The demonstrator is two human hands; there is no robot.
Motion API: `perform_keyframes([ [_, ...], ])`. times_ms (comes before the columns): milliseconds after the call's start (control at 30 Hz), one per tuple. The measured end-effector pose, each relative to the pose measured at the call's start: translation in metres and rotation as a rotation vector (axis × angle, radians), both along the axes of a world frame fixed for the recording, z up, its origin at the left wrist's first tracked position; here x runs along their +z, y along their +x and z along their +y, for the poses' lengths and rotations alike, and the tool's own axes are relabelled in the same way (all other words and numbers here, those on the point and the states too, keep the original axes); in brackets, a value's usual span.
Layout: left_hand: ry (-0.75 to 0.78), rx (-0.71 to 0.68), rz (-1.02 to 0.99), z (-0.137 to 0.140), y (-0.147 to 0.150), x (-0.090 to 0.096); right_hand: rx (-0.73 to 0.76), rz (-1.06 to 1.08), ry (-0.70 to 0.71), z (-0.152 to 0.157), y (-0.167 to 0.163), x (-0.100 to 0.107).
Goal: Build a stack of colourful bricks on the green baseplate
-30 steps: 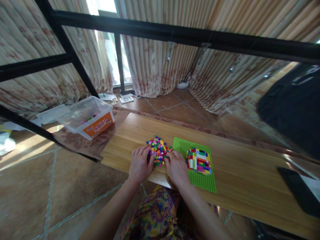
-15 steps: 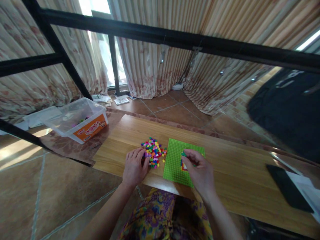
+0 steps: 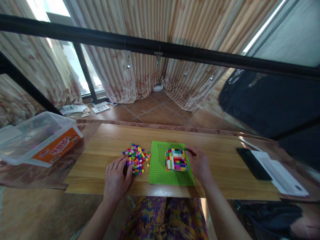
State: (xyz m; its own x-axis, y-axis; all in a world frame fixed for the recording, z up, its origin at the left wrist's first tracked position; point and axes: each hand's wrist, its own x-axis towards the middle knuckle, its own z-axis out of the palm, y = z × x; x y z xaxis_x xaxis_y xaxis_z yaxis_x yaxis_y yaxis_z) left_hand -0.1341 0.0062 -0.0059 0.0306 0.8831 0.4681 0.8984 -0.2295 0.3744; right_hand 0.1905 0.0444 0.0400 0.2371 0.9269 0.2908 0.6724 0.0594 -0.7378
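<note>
My left hand rests palm down at the near left edge of a loose pile of small coloured toy bricks. Its thumb stands apart from the curved fingers, and nothing shows held. On a green studded baseplate sits a low block built of multicoloured bricks, with white, red, yellow and purple pieces on top. My right hand is at the right side of this block, fingertips pinched at its far right corner. A dark green brick partly shows at those fingertips.
The wooden table carries everything. A clear plastic bin with an orange label stands to the left. At the right end lie a black flat object and a white one. A black metal bar crosses beyond the table.
The view has swung right, so the table appears farther left. My right hand has moved from over the brick block to its right side, uncovering the top. My left hand stays by the pile.
</note>
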Motion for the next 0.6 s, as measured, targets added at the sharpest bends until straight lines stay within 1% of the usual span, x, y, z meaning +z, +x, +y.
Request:
perform_keyframes([
  [133,-0.002,0.008,0.018,0.001,-0.001,0.000,0.075,-0.037,0.007,0.004,-0.004,-0.005],
  [333,0.000,-0.003,0.010,0.001,0.000,0.001,0.121,-0.096,0.023,0.008,-0.003,-0.005],
  [600,0.011,0.007,0.027,0.001,0.001,0.002,0.166,-0.054,-0.017,0.013,0.002,-0.006],
])
